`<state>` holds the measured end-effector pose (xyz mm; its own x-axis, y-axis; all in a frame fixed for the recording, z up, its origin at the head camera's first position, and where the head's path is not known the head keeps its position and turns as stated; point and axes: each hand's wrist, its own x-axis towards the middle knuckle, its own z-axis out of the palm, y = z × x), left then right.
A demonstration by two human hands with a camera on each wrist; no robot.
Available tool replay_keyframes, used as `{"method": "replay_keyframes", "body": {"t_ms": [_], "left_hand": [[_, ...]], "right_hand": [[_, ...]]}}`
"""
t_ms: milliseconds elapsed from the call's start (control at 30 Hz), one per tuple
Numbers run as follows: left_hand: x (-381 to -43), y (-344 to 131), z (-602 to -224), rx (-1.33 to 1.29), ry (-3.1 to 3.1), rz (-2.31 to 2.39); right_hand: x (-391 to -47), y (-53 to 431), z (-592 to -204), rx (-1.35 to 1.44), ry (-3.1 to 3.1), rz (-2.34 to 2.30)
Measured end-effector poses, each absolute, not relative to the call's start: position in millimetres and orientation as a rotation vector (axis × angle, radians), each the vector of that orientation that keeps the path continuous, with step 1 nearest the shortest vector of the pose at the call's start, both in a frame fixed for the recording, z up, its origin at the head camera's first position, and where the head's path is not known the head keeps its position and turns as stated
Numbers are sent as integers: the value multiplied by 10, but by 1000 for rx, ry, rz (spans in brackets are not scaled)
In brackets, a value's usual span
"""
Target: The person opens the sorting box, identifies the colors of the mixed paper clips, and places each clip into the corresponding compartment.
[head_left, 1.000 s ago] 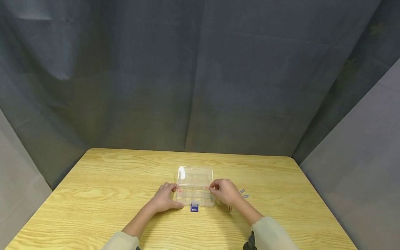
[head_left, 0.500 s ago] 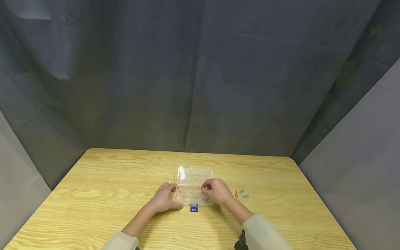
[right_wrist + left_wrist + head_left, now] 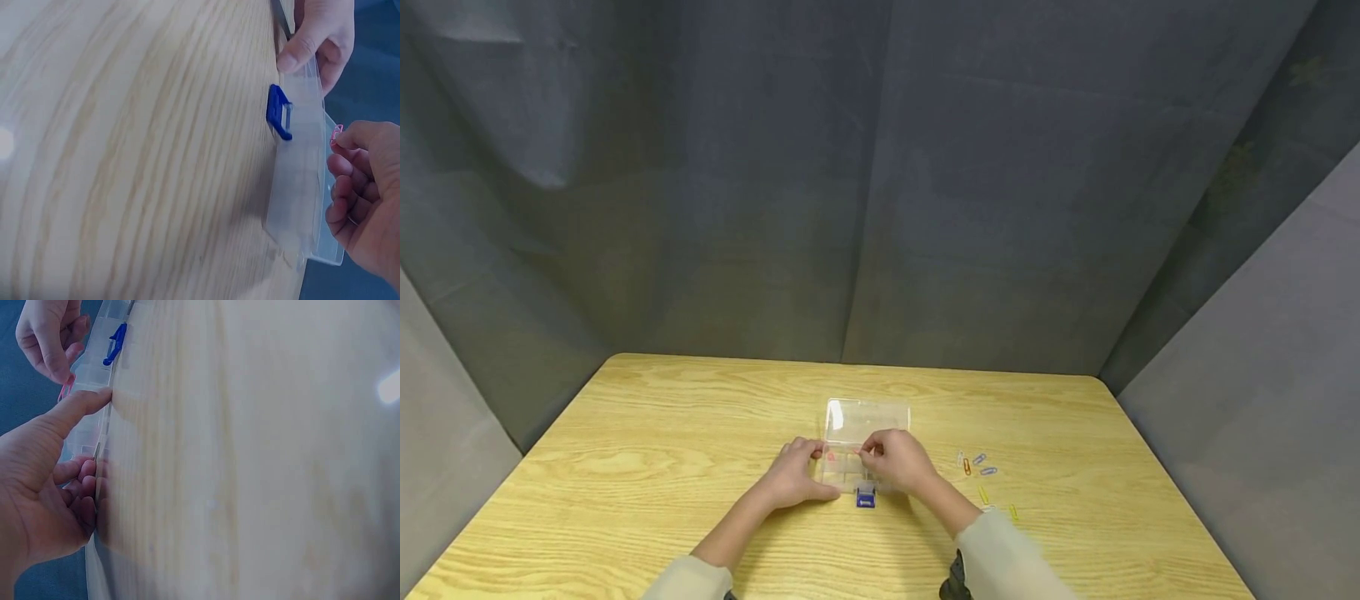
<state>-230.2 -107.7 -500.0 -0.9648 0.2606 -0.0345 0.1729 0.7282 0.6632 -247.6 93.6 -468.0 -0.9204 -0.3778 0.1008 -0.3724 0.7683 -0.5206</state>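
Note:
A clear plastic compartment box (image 3: 852,479) lies on the table with its lid (image 3: 868,422) raised at the back. On its front edge hangs a blue latch (image 3: 866,498). My left hand (image 3: 793,477) holds the box by its left end, thumb at the front corner and fingers along the side. Over the back row of compartments, my right hand (image 3: 901,461) pinches a pink paper clip (image 3: 337,134) between thumb and fingertips. Something pink (image 3: 831,457) rests in the back left compartment, too small to make out. The right hand hides part of the box's right side.
To the right on the wooden table (image 3: 1112,467) lie loose paper clips: an orange one (image 3: 967,467), blue ones (image 3: 988,471), yellow ones (image 3: 983,495) and a white one (image 3: 960,457). A dark cloth (image 3: 865,208) hangs behind the table.
My right hand has moved left over the box with the pink paper clip, uncovering loose clips at the right. The left hand has stayed at the box's left end.

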Motion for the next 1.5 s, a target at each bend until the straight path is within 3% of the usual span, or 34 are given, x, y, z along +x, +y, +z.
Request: {"method": "replay_keyframes", "body": {"t_ms": [967,1500], "left_hand": [[-2284,-1085,-4974,388,2776,1083],[-2286,-1085,-4979,395,2792,1067]], "right_hand": [[-2422,609,-4746,-581,2955,-876],[-2416,660,-4775,-568,2981,-901]]}}
